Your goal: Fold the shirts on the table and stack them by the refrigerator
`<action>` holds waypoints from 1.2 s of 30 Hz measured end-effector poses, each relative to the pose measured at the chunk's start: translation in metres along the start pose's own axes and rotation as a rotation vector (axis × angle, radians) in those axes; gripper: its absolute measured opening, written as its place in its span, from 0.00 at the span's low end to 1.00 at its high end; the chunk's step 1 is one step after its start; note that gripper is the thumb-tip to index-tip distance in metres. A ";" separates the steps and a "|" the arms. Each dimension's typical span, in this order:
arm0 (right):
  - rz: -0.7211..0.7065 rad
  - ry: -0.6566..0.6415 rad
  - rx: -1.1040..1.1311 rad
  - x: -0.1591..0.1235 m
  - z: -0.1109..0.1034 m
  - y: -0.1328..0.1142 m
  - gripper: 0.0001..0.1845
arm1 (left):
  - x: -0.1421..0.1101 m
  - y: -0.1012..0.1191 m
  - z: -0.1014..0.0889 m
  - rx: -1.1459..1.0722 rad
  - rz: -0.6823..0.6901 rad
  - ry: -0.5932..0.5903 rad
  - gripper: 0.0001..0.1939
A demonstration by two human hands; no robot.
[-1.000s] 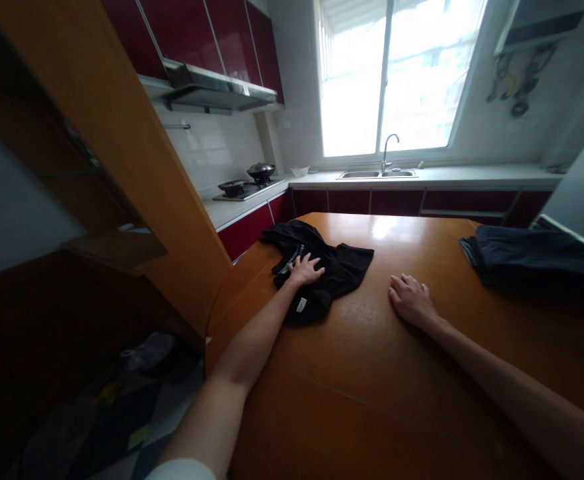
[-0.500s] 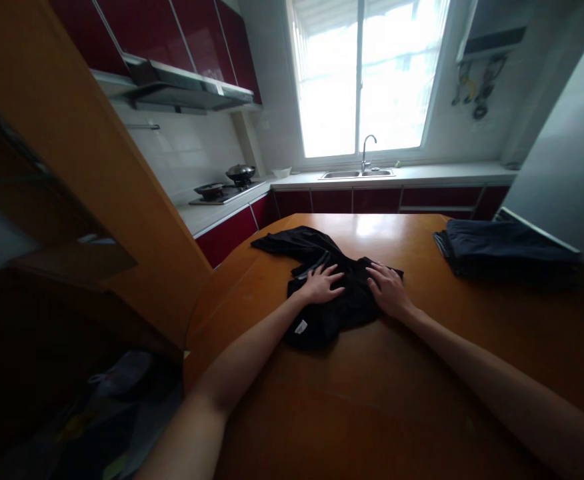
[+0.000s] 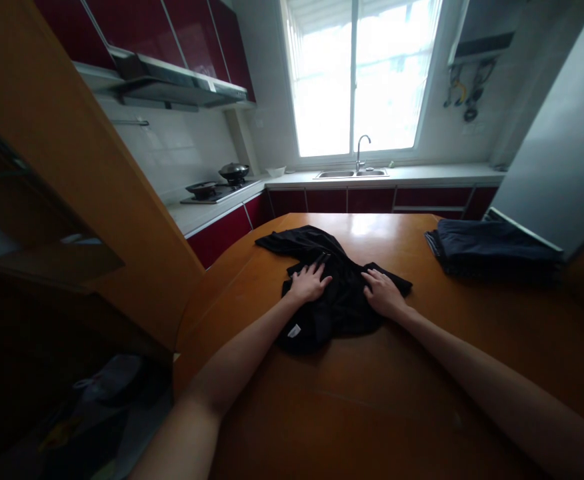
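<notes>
A black garment (image 3: 342,303), perhaps a shirt, lies rumpled on the wooden table (image 3: 372,387). One sleeve-like part stretches to the far left, and a shorter part sticks out on the right. Near its closest edge shows a small white label (image 3: 294,331). My left hand (image 3: 309,284) rests on the cloth left of the middle, fingers spread. On the right side of the garment lies my right hand (image 3: 383,293), its fingers stretched out over the fabric.
Folded dark clothes (image 3: 495,248) form a pile at the table's right. A wooden cabinet (image 3: 137,200) borders the left side. Beyond the table are a stove with pans (image 3: 235,173), a sink (image 3: 352,174) and a window.
The garment's right-hand part now extends further out to the right. My left hand has shifted slightly left over the cloth. The whole view has turned a little to the right.
</notes>
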State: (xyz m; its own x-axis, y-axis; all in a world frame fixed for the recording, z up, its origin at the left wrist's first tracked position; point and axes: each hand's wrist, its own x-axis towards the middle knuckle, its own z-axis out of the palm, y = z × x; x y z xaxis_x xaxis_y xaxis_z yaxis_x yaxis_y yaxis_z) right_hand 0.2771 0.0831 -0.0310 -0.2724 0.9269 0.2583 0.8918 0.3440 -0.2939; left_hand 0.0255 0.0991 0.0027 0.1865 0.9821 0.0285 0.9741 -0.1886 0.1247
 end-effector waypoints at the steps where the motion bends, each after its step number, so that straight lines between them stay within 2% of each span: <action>1: 0.006 -0.005 0.000 0.000 0.000 0.000 0.28 | 0.001 -0.004 -0.003 -0.002 -0.064 -0.025 0.37; 5: 0.029 -0.023 -0.007 0.001 0.000 0.000 0.28 | 0.006 -0.024 -0.017 0.009 -0.247 -0.105 0.40; 12: 0.086 -0.031 -0.041 0.006 0.000 0.009 0.28 | 0.012 -0.045 -0.035 0.141 -0.498 -0.150 0.35; 18: 0.145 -0.043 -0.068 0.015 -0.003 0.031 0.29 | 0.018 -0.072 -0.049 0.130 -0.534 -0.201 0.20; 21: 0.154 -0.038 -0.071 0.019 -0.004 0.042 0.29 | 0.015 -0.082 -0.051 0.123 -0.568 -0.150 0.21; 23: 0.148 -0.031 -0.069 0.022 -0.003 0.048 0.29 | 0.012 -0.082 -0.047 0.136 -0.593 -0.074 0.25; 25: 0.133 -0.028 -0.066 0.023 -0.002 0.052 0.29 | 0.010 -0.078 -0.040 0.144 -0.506 0.084 0.28; 27: 0.116 -0.038 -0.065 0.024 -0.002 0.055 0.29 | 0.010 -0.073 -0.030 0.117 -0.302 0.212 0.29; 28: 0.107 -0.050 -0.068 0.025 -0.003 0.056 0.29 | 0.011 -0.072 -0.024 0.096 -0.201 0.240 0.29; 29: 0.098 -0.067 -0.074 0.025 -0.003 0.057 0.30 | 0.013 -0.071 -0.019 0.075 -0.126 0.230 0.29; 31: 0.086 -0.108 -0.096 0.026 -0.004 0.060 0.31 | 0.016 -0.074 -0.011 0.042 -0.079 0.148 0.29; 34: 0.094 -0.152 -0.128 0.025 -0.006 0.061 0.33 | 0.018 -0.084 -0.005 0.002 -0.112 0.083 0.30; 36: 0.115 -0.155 -0.144 0.025 -0.007 0.061 0.33 | 0.018 -0.090 -0.004 0.000 -0.175 0.079 0.31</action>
State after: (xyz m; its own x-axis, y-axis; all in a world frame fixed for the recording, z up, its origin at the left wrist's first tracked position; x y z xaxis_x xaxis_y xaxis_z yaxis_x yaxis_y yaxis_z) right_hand 0.3279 0.1259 -0.0360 -0.2087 0.9744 0.0836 0.9594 0.2205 -0.1761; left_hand -0.0594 0.1338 -0.0038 0.0033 0.9964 0.0844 0.9908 -0.0147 0.1345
